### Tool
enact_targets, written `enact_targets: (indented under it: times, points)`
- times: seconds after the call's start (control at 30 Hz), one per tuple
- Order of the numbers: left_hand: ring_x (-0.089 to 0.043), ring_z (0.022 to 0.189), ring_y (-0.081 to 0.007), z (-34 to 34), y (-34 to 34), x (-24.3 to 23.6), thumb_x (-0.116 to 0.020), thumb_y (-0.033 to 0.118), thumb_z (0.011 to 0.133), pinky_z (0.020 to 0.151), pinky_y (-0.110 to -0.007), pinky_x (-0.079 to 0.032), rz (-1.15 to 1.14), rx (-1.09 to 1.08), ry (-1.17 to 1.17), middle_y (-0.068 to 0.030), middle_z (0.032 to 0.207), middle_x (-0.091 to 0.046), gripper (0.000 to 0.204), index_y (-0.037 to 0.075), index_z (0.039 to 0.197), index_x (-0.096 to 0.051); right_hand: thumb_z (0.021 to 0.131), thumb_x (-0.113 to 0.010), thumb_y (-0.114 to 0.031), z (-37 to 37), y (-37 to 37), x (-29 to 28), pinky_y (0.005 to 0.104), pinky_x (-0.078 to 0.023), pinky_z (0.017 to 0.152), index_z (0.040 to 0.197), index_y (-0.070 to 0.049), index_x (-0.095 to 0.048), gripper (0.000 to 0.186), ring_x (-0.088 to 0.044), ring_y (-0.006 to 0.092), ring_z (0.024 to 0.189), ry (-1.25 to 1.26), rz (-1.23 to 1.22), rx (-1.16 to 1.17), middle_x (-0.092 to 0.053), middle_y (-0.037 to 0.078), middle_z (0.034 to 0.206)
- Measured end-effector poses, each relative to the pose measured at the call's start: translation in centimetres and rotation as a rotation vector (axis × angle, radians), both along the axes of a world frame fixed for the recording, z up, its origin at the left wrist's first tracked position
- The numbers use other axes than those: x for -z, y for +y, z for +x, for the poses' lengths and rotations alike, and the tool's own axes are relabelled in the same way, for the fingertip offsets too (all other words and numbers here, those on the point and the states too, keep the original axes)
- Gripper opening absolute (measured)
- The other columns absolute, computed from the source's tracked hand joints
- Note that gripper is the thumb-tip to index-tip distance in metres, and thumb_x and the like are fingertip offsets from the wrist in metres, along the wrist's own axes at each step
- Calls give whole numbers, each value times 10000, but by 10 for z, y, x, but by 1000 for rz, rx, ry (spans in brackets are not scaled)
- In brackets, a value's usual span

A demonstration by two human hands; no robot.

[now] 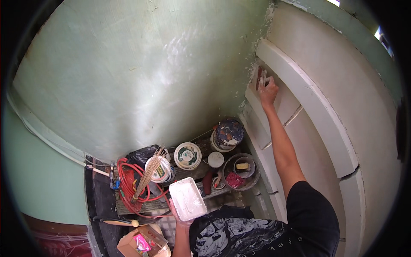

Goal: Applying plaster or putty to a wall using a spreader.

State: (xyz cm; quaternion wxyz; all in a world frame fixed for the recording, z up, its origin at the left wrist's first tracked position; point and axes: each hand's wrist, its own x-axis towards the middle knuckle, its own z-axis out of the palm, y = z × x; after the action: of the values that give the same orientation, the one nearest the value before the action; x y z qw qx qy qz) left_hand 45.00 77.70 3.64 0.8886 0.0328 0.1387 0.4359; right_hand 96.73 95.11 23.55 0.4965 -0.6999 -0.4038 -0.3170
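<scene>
My right hand reaches up to the corner on the right, its fingers closed on a putty knife smeared with white. The tool is against the recessed panel between raised white bands, close to where it meets the green wall. Low in the middle, my left hand supports a white rectangular tray from beneath and along its left side. Smooth white paste lies in the tray. Part of the left hand is hidden under it.
Wooden planks hold white tubs, a dark paint-stained bucket, a grey basin with a pink cloth, a coiled red hose and a bundle of thin sticks. A cardboard box sits lower left. White ledges project at right.
</scene>
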Motion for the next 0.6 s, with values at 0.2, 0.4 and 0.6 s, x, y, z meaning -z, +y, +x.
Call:
enact_targets:
  times: [0.2, 0.4, 0.6]
  points:
    - [-501, 1130, -488, 3, -4, 2, -392, 733, 813, 876, -699, -395, -8, 13, -6, -236, 1422, -336, 895, 163, 1475, -196, 830, -666, -207, 8, 14, 25, 443, -446, 554, 748, -19, -515, 255, -596, 386, 620, -28, 115, 63, -583, 181, 645]
    - [-493, 1142, -491, 6, -8, -5, -387, 724, 819, 866, -713, -393, 17, 14, 10, -246, 1421, -332, 879, 175, 1476, -189, 788, -670, -125, 25, 29, 22, 465, -452, 578, 753, -19, -516, 190, -587, 403, 642, -68, -10, 93, -578, 183, 653]
    - [-490, 1148, -484, 10, -13, -23, -389, 718, 824, 865, -712, -394, 18, 46, -16, -252, 1407, -341, 865, 185, 1476, -189, 718, -669, -29, 8, 6, 18, 469, -461, 616, 789, -13, -537, 151, -593, 401, 715, -44, -49, 102, -591, 198, 748]
